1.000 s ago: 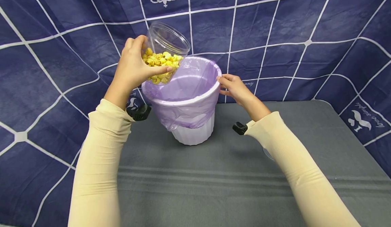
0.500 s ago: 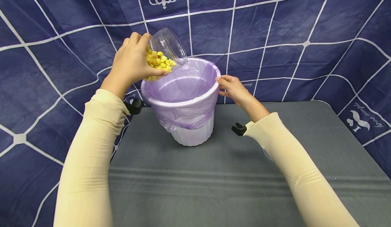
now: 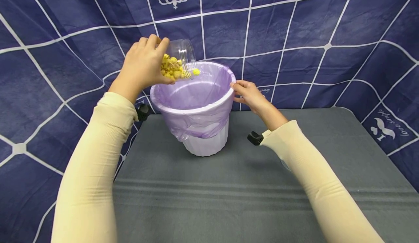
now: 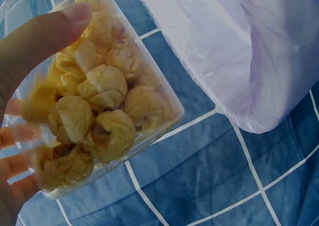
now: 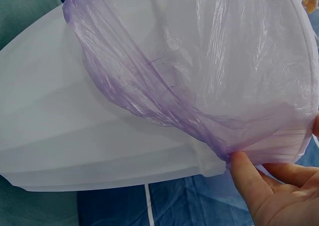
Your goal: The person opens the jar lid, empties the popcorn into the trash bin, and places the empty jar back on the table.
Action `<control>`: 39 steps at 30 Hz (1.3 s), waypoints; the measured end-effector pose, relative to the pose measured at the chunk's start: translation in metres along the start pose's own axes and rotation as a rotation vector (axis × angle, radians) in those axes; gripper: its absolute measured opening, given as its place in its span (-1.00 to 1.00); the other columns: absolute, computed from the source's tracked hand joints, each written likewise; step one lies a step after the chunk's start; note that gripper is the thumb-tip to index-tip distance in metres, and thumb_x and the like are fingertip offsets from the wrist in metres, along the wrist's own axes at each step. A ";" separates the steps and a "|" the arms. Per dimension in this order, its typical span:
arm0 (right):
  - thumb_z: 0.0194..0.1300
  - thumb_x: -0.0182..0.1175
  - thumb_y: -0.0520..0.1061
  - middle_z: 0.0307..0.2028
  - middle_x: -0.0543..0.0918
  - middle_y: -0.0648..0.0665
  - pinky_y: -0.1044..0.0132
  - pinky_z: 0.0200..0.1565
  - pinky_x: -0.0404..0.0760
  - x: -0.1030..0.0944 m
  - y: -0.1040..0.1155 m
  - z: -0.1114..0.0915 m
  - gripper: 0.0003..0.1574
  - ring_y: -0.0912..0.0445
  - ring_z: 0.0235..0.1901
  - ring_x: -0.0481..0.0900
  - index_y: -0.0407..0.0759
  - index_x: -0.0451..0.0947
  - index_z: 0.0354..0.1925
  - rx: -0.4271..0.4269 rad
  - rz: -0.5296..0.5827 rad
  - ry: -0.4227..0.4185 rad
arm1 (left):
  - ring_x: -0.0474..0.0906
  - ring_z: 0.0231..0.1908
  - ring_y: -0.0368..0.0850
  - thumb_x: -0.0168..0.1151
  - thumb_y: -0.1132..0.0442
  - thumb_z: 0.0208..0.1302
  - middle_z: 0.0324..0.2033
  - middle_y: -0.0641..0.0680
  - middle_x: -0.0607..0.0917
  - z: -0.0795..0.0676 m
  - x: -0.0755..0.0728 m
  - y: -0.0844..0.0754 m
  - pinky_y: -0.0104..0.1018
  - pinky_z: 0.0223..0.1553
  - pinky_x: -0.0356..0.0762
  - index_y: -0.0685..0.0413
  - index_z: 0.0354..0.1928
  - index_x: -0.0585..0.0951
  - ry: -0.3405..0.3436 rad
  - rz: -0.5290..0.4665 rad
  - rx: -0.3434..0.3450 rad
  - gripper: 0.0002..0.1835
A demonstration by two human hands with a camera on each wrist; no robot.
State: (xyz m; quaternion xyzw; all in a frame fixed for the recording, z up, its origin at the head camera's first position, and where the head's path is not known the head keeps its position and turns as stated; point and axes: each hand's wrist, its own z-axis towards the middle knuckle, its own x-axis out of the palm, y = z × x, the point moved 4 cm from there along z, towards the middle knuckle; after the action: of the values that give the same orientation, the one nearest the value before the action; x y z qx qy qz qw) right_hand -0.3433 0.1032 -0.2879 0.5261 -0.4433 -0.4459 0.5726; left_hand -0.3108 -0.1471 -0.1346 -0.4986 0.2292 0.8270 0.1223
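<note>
Jar point(image 3: 178, 49) tipped further, left grip point(image 3: 142, 66) around it, right grip point(image 3: 250, 94) pinching liner point(image 3: 196, 121)

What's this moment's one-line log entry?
left hand: grips tipped clear jar; right hand: grips lined trash bin near rim; popcorn: mostly inside jar, one piece at mouth

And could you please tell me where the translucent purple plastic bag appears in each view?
Head: the bag is near the middle, lining the round white bin.
Left wrist: the bag is at upper right.
Right wrist: the bag crosses the upper part, reaching the right edge.
Shared landmark: the white-lined blue fabric.
</note>
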 end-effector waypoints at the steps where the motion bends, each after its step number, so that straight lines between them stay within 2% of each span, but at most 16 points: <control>1: 0.31 -0.01 -0.09 0.03 0.39 -0.31 0.17 -0.01 0.43 0.000 0.000 0.000 -0.46 -0.03 -0.02 0.42 -0.43 0.28 0.13 0.002 0.000 -0.001 | 0.25 -0.08 0.35 0.49 -0.12 -0.42 -0.05 0.33 0.32 0.000 0.000 -0.001 0.15 -0.06 0.21 0.28 0.22 0.19 -0.016 0.012 0.017 0.12; 9: 0.31 -0.01 -0.09 0.02 0.39 -0.29 0.16 0.01 0.41 0.000 0.000 -0.002 -0.46 -0.03 -0.03 0.41 -0.43 0.27 0.13 -0.006 0.000 -0.004 | 0.28 -0.10 0.33 0.54 -0.01 -0.49 -0.07 0.33 0.35 0.001 -0.002 -0.006 0.14 -0.05 0.23 0.30 0.15 0.24 -0.102 0.127 0.129 0.07; 19: 0.31 -0.02 -0.10 0.03 0.38 -0.32 0.16 0.01 0.41 0.001 0.001 -0.003 -0.46 -0.02 -0.05 0.42 -0.44 0.26 0.14 -0.004 -0.001 -0.005 | 0.28 -0.10 0.25 0.55 0.07 -0.50 -0.13 0.30 0.36 -0.002 -0.001 -0.011 0.03 -0.02 0.23 0.28 0.06 0.28 -0.208 0.261 0.255 -0.03; 29: 0.32 -0.02 -0.09 0.02 0.39 -0.28 0.17 0.01 0.41 0.002 0.001 -0.002 -0.47 -0.03 -0.02 0.40 -0.42 0.26 0.14 0.002 -0.001 -0.008 | 0.26 -0.04 0.24 0.51 0.20 -0.47 -0.07 0.30 0.35 -0.004 -0.003 -0.014 0.00 0.08 0.16 0.26 0.07 0.28 -0.240 0.346 0.318 -0.08; 36: 0.32 -0.02 -0.10 -0.03 0.41 -0.23 0.18 0.00 0.42 0.001 0.000 0.000 -0.47 -0.01 -0.05 0.42 -0.41 0.27 0.14 0.010 0.010 -0.019 | 0.25 -0.03 0.24 0.39 0.40 -0.34 -0.09 0.29 0.36 -0.005 -0.003 -0.017 -0.02 0.11 0.13 0.27 0.07 0.32 -0.282 0.389 0.396 -0.24; 39: 0.31 -0.01 -0.10 -0.05 0.41 -0.21 0.19 -0.01 0.43 0.001 0.000 0.000 -0.46 0.00 -0.06 0.42 -0.42 0.26 0.14 0.009 0.012 -0.021 | 0.25 -0.01 0.22 0.20 0.45 -0.06 -0.09 0.28 0.37 -0.006 -0.003 -0.019 -0.03 0.13 0.12 0.25 0.06 0.34 -0.315 0.398 0.414 -0.46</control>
State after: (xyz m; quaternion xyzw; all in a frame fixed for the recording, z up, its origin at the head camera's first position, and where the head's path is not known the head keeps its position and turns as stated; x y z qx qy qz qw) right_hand -0.3433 0.1023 -0.2883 0.5213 -0.4545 -0.4457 0.5683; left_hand -0.2964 -0.1333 -0.1395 -0.2747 0.4637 0.8374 0.0909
